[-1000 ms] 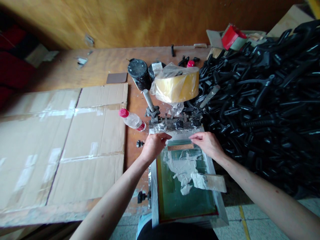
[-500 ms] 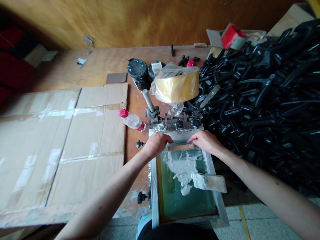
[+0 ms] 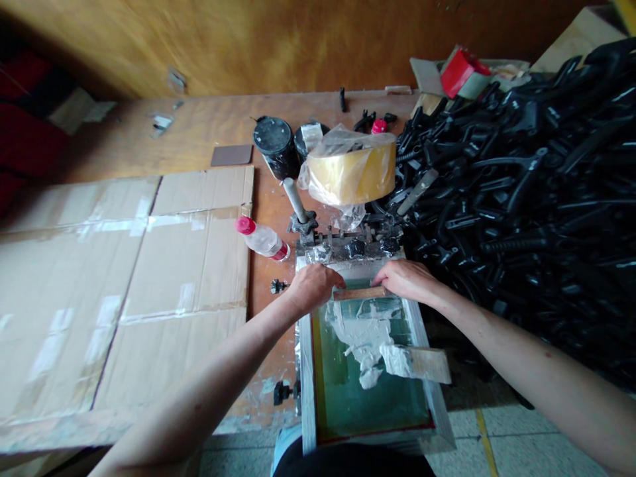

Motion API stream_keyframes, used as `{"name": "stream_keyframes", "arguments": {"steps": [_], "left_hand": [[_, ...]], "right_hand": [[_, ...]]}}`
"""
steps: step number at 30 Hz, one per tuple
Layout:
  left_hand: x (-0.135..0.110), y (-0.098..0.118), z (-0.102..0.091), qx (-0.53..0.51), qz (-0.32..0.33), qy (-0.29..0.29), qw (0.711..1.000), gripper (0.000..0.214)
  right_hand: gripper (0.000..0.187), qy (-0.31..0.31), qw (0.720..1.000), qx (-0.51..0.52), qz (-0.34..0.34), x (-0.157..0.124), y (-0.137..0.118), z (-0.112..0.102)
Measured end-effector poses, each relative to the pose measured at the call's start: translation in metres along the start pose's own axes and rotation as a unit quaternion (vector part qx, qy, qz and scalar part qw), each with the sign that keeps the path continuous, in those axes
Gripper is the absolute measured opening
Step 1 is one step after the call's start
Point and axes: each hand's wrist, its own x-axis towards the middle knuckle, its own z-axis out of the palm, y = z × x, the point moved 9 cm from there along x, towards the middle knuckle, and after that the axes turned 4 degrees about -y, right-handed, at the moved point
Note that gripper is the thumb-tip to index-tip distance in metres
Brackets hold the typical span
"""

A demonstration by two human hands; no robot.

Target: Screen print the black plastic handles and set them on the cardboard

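Brown surface [image 3: 263,311] carried cardboard [image 3: 193,265]. Left hand [image 3: 316,287] and right hand [image 3: 405,279] were curled at opposite ends of the wooden strip [image 3: 358,293], inside the screen frame [image 3: 307,391]; whether gripping, I could not tell.

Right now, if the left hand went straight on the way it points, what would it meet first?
The left hand would probably meet the brown wooden strip first; depth is unclear, so they may be touching.

The screen frame [image 3: 308,391] sits between cardboard [image 3: 183,265] at left and heaped parts [image 3: 521,199] at right, a roll [image 3: 354,173] behind.
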Motion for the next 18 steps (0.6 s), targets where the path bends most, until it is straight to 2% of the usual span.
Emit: {"name": "stream_keyframes", "arguments": {"steps": [4, 8, 18], "left_hand": [[-0.001, 0.006, -0.004, 0.007, 0.008, 0.009, 1.0, 0.035], [0.0, 0.013, 0.0, 0.049, 0.017, -0.026, 0.998, 0.027], [-0.007, 0.008, -0.009, 0.058, 0.005, -0.012, 0.998, 0.031]], "right_hand": [[0.033, -0.002, 1.0, -0.014, -0.007, -0.002, -0.003, 0.0], [0.032, 0.002, 0.998, -0.048, -0.036, -0.002, -0.007, 0.002], [0.012, 0.05, 0.995, 0.08, -0.045, -0.003, 0.01, 0.009]]}}
